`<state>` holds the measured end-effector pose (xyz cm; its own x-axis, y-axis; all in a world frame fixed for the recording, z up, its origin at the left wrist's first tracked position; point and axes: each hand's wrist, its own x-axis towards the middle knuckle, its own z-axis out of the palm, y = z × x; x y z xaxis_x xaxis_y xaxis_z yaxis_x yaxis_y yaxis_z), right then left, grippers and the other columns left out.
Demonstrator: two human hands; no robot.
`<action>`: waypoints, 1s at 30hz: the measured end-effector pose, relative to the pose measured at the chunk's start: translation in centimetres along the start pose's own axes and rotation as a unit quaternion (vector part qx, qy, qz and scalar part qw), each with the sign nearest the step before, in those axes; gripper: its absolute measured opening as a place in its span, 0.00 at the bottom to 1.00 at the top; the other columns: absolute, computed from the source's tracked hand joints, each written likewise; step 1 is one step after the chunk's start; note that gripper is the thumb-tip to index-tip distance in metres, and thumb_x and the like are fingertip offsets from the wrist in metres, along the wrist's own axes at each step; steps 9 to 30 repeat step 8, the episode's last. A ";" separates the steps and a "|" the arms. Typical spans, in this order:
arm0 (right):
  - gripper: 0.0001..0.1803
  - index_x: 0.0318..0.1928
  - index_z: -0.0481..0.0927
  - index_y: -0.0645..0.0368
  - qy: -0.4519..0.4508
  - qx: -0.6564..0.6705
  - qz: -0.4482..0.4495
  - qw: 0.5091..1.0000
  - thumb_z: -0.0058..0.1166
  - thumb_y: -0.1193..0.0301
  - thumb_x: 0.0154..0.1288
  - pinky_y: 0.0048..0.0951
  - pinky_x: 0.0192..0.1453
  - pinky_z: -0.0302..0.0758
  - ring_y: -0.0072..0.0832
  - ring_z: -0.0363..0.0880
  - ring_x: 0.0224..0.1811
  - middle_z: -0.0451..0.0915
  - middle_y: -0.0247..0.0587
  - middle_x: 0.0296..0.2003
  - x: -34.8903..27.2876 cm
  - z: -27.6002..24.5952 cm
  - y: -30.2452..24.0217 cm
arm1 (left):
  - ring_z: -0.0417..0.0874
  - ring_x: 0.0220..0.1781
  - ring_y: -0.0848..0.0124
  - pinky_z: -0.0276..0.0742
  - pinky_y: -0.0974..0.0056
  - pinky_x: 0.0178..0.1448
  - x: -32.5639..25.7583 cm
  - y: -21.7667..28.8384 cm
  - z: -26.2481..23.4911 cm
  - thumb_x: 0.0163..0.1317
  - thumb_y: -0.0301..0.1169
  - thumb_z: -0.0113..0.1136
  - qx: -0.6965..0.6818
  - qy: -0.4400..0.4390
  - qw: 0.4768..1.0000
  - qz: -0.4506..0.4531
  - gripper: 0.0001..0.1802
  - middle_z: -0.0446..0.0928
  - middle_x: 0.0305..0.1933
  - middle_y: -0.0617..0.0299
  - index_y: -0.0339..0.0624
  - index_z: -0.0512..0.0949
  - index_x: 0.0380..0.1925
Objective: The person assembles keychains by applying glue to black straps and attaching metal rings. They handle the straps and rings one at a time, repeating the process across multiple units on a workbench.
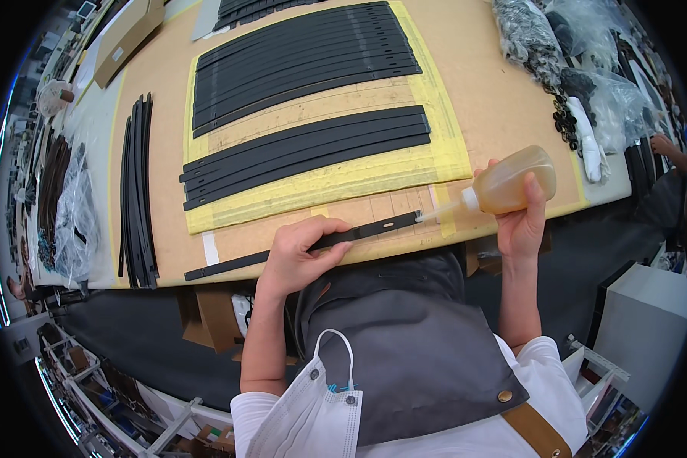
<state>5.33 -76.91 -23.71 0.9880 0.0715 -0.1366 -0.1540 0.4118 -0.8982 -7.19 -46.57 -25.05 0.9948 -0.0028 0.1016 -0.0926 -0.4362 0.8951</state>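
Near the table's front edge lies a black strap (374, 228) with a slot close to its right end. My left hand (301, 250) pinches it around the middle between thumb and fingers. In my right hand (520, 221) is a squeeze bottle (517, 182) of amber liquid, tipped so that its thin clear nozzle (444, 210) points left. The nozzle's tip is at the strap's right end; whether it touches, I cannot tell. Beyond my hands, several black straps (305, 156) lie side by side on a yellow-taped board (282, 208).
Farther back on the board is a wide row of black straps (305, 61). A bundle of straps (136, 191) lies at the left, beside plastic-wrapped goods (76, 221). Plastic bags (614, 99) and black chain (565, 122) are at the right. A cardboard box (128, 38) sits far left.
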 end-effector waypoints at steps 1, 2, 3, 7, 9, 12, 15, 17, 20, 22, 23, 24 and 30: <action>0.31 0.62 0.67 0.61 -0.003 -0.005 -0.003 1.000 0.54 0.52 0.69 0.44 0.61 0.78 0.50 0.79 0.56 0.78 0.54 0.53 -0.1 -0.1 -0.1 | 0.78 0.27 0.80 0.70 0.76 0.26 0.0 0.0 0.0 0.52 0.24 0.71 0.001 -0.001 1.000 -0.001 0.11 0.82 0.30 0.63 0.34 0.83 0.36; 0.31 0.62 0.67 0.61 -0.006 -0.010 -0.007 1.000 0.54 0.52 0.68 0.44 0.61 0.78 0.50 0.80 0.56 0.78 0.53 0.53 -0.1 -0.1 -0.2 | 0.78 0.27 0.80 0.70 0.76 0.26 0.0 0.0 0.0 0.52 0.24 0.71 0.003 -0.002 1.000 -0.003 0.11 0.82 0.30 0.63 0.34 0.83 0.36; 0.31 0.62 0.67 0.61 -0.004 -0.001 -0.002 1.000 0.54 0.52 0.68 0.45 0.61 0.77 0.50 0.80 0.56 0.78 0.53 0.52 -0.1 -0.1 -0.3 | 0.78 0.27 0.80 0.70 0.76 0.26 0.0 0.0 0.0 0.52 0.24 0.71 0.000 0.002 1.000 0.002 0.11 0.82 0.30 0.62 0.34 0.83 0.36; 0.33 0.62 0.67 0.60 0.001 0.014 0.008 1.000 0.56 0.51 0.66 0.49 0.62 0.76 0.50 0.77 0.58 0.78 0.54 0.53 -0.1 0.0 -0.7 | 0.79 0.27 0.79 0.70 0.76 0.26 0.0 -0.1 0.1 0.52 0.24 0.70 -0.006 0.003 1.000 0.002 0.11 0.82 0.30 0.62 0.34 0.83 0.37; 0.34 0.62 0.67 0.60 0.002 0.013 0.008 1.000 0.57 0.50 0.65 0.50 0.63 0.75 0.50 0.76 0.60 0.77 0.54 0.53 0.0 0.0 -0.7 | 0.79 0.27 0.78 0.70 0.76 0.26 0.0 -0.1 0.0 0.52 0.24 0.70 -0.006 -0.001 1.000 -0.003 0.11 0.82 0.30 0.62 0.34 0.83 0.37; 0.34 0.62 0.67 0.60 0.002 0.013 0.008 1.000 0.57 0.50 0.65 0.50 0.63 0.75 0.50 0.76 0.60 0.77 0.54 0.53 0.0 0.0 -0.7 | 0.79 0.27 0.78 0.70 0.76 0.26 0.0 -0.1 0.0 0.52 0.24 0.70 -0.006 -0.001 1.000 -0.003 0.11 0.82 0.30 0.62 0.34 0.83 0.37; 0.34 0.62 0.67 0.60 0.002 0.013 0.008 1.000 0.57 0.50 0.65 0.50 0.63 0.75 0.50 0.76 0.60 0.77 0.54 0.53 0.0 0.0 -0.7 | 0.79 0.27 0.78 0.70 0.76 0.26 0.0 -0.1 0.0 0.52 0.24 0.70 -0.006 -0.001 1.000 -0.003 0.11 0.82 0.30 0.62 0.34 0.83 0.37; 0.34 0.62 0.67 0.60 0.002 0.013 0.008 1.000 0.57 0.50 0.65 0.50 0.63 0.75 0.50 0.76 0.60 0.77 0.54 0.53 0.0 0.0 -0.7 | 0.79 0.27 0.78 0.70 0.76 0.26 0.0 -0.1 0.0 0.52 0.24 0.70 -0.006 -0.001 1.000 -0.003 0.11 0.82 0.30 0.62 0.34 0.83 0.37; 0.34 0.62 0.67 0.60 0.002 0.013 0.008 1.000 0.57 0.50 0.65 0.50 0.63 0.75 0.50 0.76 0.60 0.77 0.54 0.53 0.0 0.0 -0.7 | 0.79 0.27 0.78 0.70 0.76 0.26 0.0 -0.1 0.0 0.52 0.24 0.70 -0.006 -0.001 1.000 -0.003 0.11 0.82 0.30 0.62 0.34 0.83 0.37; 0.34 0.62 0.67 0.60 0.002 0.013 0.008 1.000 0.57 0.50 0.65 0.50 0.63 0.75 0.50 0.76 0.60 0.77 0.54 0.53 0.0 0.0 -0.7 | 0.79 0.27 0.78 0.70 0.76 0.26 0.0 -0.1 0.0 0.52 0.24 0.70 -0.006 -0.001 1.000 -0.003 0.11 0.82 0.30 0.62 0.34 0.83 0.37; 0.34 0.62 0.67 0.60 0.002 0.013 0.008 1.000 0.57 0.50 0.65 0.50 0.63 0.75 0.50 0.76 0.60 0.77 0.54 0.53 0.0 0.0 -0.7 | 0.79 0.27 0.78 0.70 0.76 0.26 0.0 -0.1 0.0 0.52 0.24 0.70 -0.006 -0.001 1.000 -0.003 0.11 0.82 0.30 0.62 0.34 0.83 0.37; 0.34 0.62 0.67 0.60 0.002 0.013 0.008 1.000 0.57 0.50 0.65 0.50 0.63 0.75 0.50 0.76 0.60 0.77 0.54 0.53 0.0 0.0 -0.7 | 0.79 0.27 0.78 0.70 0.76 0.26 0.0 -0.1 0.0 0.52 0.24 0.70 -0.006 -0.001 1.000 -0.003 0.11 0.82 0.30 0.62 0.34 0.83 0.37; 0.34 0.62 0.67 0.60 0.002 0.013 0.008 1.000 0.57 0.50 0.65 0.50 0.63 0.75 0.50 0.76 0.60 0.77 0.54 0.53 0.0 0.0 -0.7 | 0.79 0.27 0.78 0.70 0.76 0.26 0.0 -0.1 0.0 0.52 0.24 0.70 -0.006 -0.001 1.000 -0.003 0.11 0.82 0.30 0.62 0.34 0.83 0.37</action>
